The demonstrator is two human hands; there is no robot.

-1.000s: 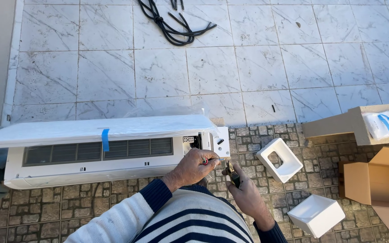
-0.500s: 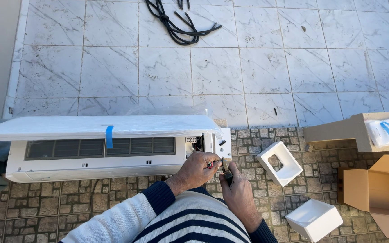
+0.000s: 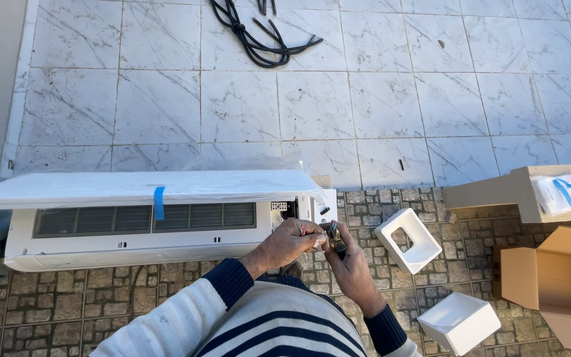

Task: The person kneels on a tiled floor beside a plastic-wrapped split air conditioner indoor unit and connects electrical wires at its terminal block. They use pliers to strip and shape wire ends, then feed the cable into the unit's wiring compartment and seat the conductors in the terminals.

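Here I'm pinching coloured wires [image 3: 301, 229] in my left hand [image 3: 290, 243] beside the air conditioner [image 3: 133, 228] while my right hand [image 3: 346, 259] is gripping a small dark tool [image 3: 336, 238]; steady alignment seems needed.

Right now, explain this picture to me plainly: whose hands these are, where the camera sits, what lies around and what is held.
The camera is worn on a person's head and looks down, so the striped sleeves at the bottom are their own. The left hand pinches thin coloured wires at the open end of a white indoor air-conditioner unit lying on the paving, front flap raised. The right hand holds a small dark tool; its kind is unclear. Nearby lie two white foam blocks, cardboard boxes and a coiled black cable on the marble tiles.
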